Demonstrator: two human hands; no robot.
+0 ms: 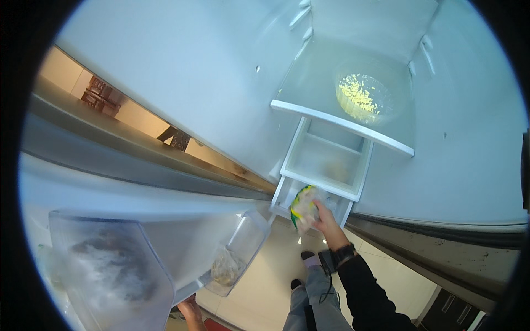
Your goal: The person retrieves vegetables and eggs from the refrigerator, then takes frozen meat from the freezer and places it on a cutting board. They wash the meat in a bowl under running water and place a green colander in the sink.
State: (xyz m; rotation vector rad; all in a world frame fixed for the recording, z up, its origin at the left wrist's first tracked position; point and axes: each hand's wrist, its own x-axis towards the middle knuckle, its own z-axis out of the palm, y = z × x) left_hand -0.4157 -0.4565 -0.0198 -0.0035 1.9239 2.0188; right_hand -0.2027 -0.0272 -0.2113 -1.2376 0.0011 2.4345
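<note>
My right hand (pixel 325 217) holds a plastic food bag (pixel 304 209) with green and yellow edges and pale contents, above the lowest pulled-out refrigerator drawer (pixel 281 210). At the bottom left, my left hand (pixel 189 307) touches the lower edge of the open door near its bins; its fingers are partly hidden. Another drawer (pixel 323 188) sits just above the lowest one, with a blurry pale brown thing inside. On the shelf (pixel 343 127) over the drawers stands a clear round bowl (pixel 383 120) with small yellow pieces.
The open door carries a large clear bin (pixel 159 256) with dark, blurry contents and a smaller bin (pixel 254 244) holding a knotted plastic bag (pixel 225 267). My feet are on the tiled floor (pixel 252 285) below the drawers. Through the gap at left, a person (pixel 178 138) is partly visible near wooden chairs (pixel 99 93).
</note>
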